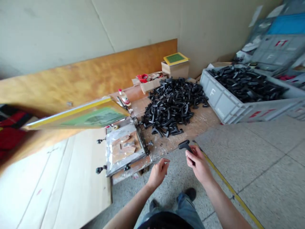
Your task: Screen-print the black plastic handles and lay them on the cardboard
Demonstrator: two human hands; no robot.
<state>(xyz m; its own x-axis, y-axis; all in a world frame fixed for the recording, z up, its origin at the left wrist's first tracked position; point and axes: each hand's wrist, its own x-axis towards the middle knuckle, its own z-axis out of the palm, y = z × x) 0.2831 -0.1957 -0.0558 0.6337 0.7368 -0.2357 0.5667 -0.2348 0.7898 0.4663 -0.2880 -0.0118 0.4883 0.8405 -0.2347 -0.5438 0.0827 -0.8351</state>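
My right hand (199, 165) is closed around a black plastic part (185, 145) that sticks up out of my fingers, held over the front edge of the low wooden work board (202, 119). My left hand (158, 173) hovers just left of it, fingers loosely curled and apart, holding nothing. A big pile of the same black plastic parts (172, 105) lies on the board behind. Left of my hands sits a small metal printing jig (124, 149) with a hinged yellow-framed screen (81, 116) lifted above it.
A grey crate (228, 101) full of black parts stands at the right, more grey crates (274, 54) behind it. Cardboard boxes (175, 68), a small bottle (124, 97) and red scissors (142, 78) sit at the back. A wooden panel (83, 76) leans on the wall. A yellow line (228, 187) crosses the floor.
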